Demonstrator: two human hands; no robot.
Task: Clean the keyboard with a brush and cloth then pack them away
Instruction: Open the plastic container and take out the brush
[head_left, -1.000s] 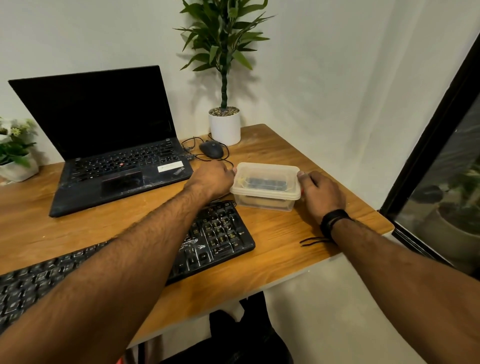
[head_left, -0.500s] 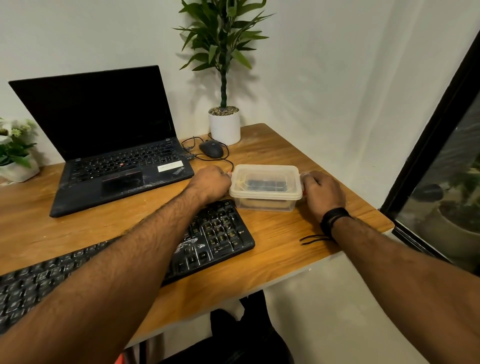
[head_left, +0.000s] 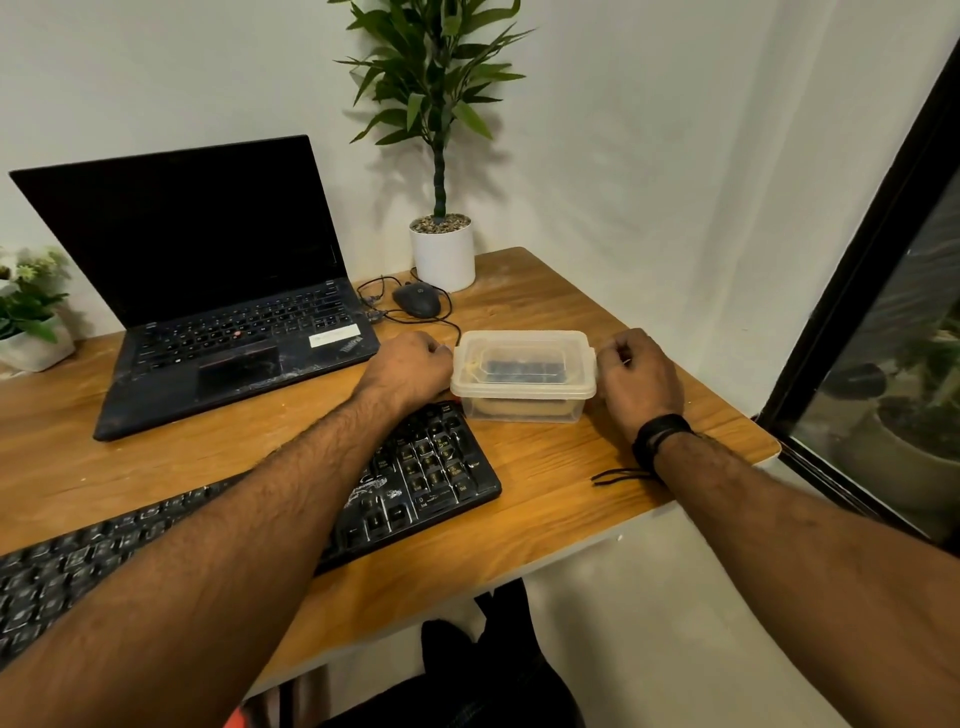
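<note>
Clear lidded plastic container (head_left: 523, 375) on the wooden desk (head_left: 545, 467), right of centre, just beyond the far right end of the black keyboard (head_left: 426, 473). Dark shape showing through the lid; contents unclear. Left hand (head_left: 410, 366) curled against the container's left end, right hand (head_left: 636, 376) curled against its right end, both seemingly gripping the lid's edges. Open laptop (head_left: 218, 291) far left, mouse (head_left: 416, 300) and potted plant (head_left: 441, 249) behind.

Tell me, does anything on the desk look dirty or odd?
Yes. The keyboard carries whitish smears near its right end, and the laptop palm rest looks dusty and scuffed. The box sits level, lid on.
</note>
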